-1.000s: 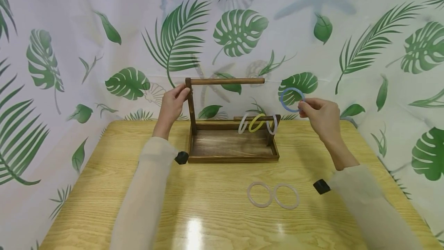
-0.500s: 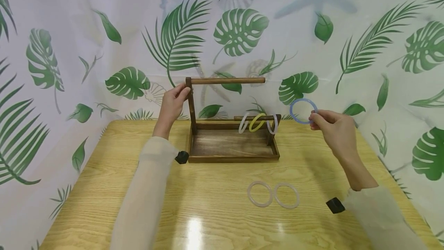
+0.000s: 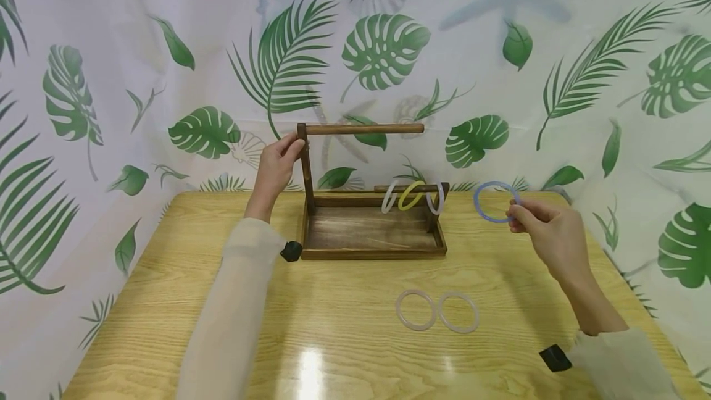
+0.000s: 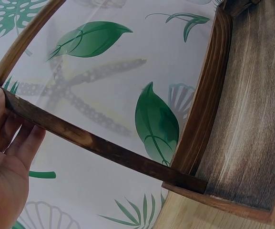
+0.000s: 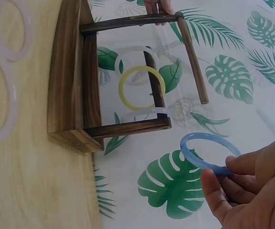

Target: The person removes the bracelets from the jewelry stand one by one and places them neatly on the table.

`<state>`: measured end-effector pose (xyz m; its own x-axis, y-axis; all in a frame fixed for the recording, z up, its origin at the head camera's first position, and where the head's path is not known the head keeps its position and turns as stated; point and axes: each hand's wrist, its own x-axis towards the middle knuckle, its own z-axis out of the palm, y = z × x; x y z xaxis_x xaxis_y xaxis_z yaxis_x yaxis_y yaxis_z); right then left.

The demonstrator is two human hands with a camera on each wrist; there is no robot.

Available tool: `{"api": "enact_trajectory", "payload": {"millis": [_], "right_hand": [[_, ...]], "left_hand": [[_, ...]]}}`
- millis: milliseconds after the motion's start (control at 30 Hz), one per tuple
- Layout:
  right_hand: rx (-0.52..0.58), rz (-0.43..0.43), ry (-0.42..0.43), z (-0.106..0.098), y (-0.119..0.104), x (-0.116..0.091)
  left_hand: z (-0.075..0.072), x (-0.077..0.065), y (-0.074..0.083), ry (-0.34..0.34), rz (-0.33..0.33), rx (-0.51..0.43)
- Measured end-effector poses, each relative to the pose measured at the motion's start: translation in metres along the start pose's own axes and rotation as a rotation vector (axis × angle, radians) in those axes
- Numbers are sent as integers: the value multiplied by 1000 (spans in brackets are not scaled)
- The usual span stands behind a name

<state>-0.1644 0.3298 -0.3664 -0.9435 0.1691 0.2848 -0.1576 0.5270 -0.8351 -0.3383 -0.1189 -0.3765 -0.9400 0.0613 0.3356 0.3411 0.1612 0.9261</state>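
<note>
A brown wooden rack (image 3: 372, 254) with a tray base stands on the table, with a tall post on its left and a short one on its right. My left hand (image 3: 276, 168) pinches the top of the tall post (image 4: 89, 138), thumb on one side and fingers on the other. Between thumb and fingers of my right hand (image 3: 552, 239) is a blue bangle (image 3: 496, 202), held in the air right of the rack. On the lower bar hang a whitish bangle (image 3: 390, 197), a yellow bangle (image 5: 142, 88) and a pale lilac bangle (image 3: 436, 199). The upper bar (image 3: 366, 129) bears nothing.
Two pale pinkish bangles (image 3: 416, 310) lie side by side on the wooden table (image 3: 344, 357) in front of the rack. A white cloth with green leaves (image 3: 383, 54) hangs close behind the table and along its sides.
My right hand has moved right and down, carrying the blue bangle away from the rack. The left hand, the rack and the other bangles have stayed in place.
</note>
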Motion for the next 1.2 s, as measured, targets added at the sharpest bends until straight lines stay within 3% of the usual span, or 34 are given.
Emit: {"api": "enact_trajectory", "payload": {"millis": [700,1200], "right_hand": [[-61,70,-95,-6,28,-42],[-141,174,-205,-6,47,-64]], "left_hand": [[-1,0,1,0,-7,43],[0,-1,1,4,-6,26]]}}
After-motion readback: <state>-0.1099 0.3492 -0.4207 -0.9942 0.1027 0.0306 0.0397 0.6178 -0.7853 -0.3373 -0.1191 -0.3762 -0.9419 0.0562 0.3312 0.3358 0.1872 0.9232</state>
